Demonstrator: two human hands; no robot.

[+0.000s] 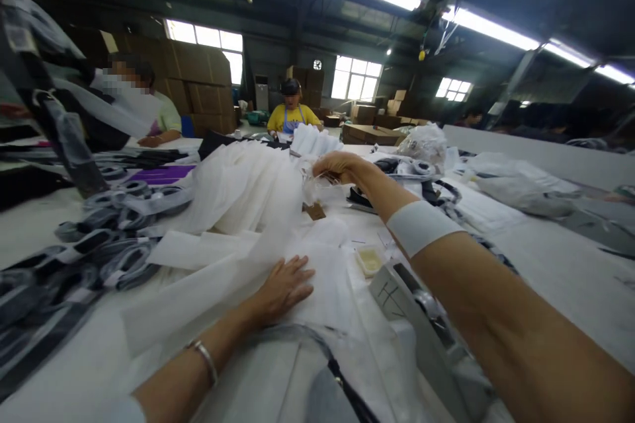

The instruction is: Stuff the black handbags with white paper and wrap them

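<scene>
My left hand (285, 287) lies flat on thin white sheets (322, 277), fingers stretched out and a silver bangle on the wrist. Further forward, my right hand (337, 167) bends downward with curled fingers at a crumpled clear plastic bag or wrap (312, 192). What sits between those fingertips is hidden. Left of my right hand rises a fanned pile of white translucent sleeves or sheets (243, 185). Just below it is a small brown piece (314, 211). A small dish with something yellowish (370, 259) stands between my two arms.
Coiled grey straps (124, 205) cover the left side of the table, near a dark metal post (59, 112). A grey machine (421, 337) stands under my right forearm. A black cable (342, 377) runs close to me. Co-workers (290, 112) sit across, before cardboard boxes (211, 99).
</scene>
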